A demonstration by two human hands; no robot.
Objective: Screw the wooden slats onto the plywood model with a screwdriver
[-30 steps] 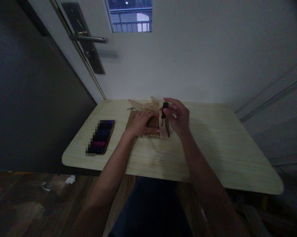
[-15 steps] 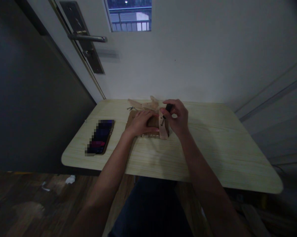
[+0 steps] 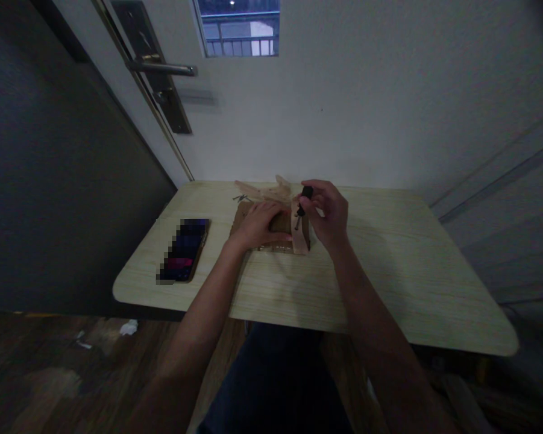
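Pinched between thumb and fingers of the right grip (image 3: 329,210): a small black-handled screwdriver (image 3: 306,194), or a tool much like one, with the metal end tilted down and leftward over a pale strip (image 3: 300,237). Impossible to tell whether touching or just above. Spread flat in the left grip (image 3: 258,225), palm down on a brown board (image 3: 280,223), thumb set apart from the fingers and close to the strip.

Could skid at that slant, if pushed sideways or poorly seated, and catch the left thumb. Could also split or twist the thin strip, if pressed hard near the edge. Might slide the whole board across the smooth surface (image 3: 379,259), if held down too lightly on the left. Easy to misjudge depth, too, in such dim light.

As for looks: brown, roughly rectangular, rather flat, and uneven along the near edge; too dark to tell wood from cardboard. Lying near the middle of the surface, toward the far side, with the pale strip running across the right end from far to near. Just behind, crumpled pale scraps (image 3: 271,192) and a few thin screws or nails (image 3: 241,198); well apart at left, a phone (image 3: 185,250).
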